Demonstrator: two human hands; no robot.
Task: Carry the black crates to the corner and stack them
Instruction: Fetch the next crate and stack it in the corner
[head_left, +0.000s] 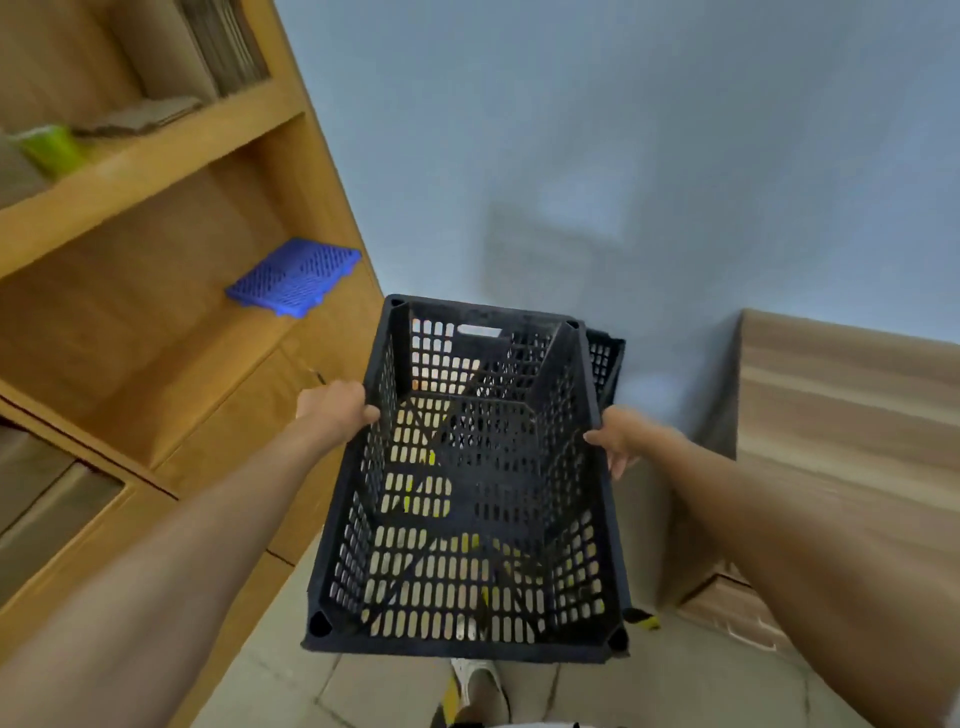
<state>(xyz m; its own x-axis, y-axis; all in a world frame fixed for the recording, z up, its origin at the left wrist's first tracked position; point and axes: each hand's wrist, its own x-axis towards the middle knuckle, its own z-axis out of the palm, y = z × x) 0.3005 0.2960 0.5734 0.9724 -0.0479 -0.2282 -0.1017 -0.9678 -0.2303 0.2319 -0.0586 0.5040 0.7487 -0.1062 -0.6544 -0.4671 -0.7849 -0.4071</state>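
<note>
Left hand (335, 405) has its fingers curled over the left rim of the black crate (472, 493), right hand (621, 436) grips the right rim the same way. So the crate's up in the air between both arms, above the tiled floor (374, 686). Another black crate (605, 364) peeks out just behind it by the blue wall (571, 130). Wooden shelf (156, 208) on the left has a blue plastic grid (296, 278) lying on it.

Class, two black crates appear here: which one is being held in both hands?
The near, large black crate, gripped at its side rims by the left hand and right hand. The other crate only peeks out behind it, untouched.
</note>
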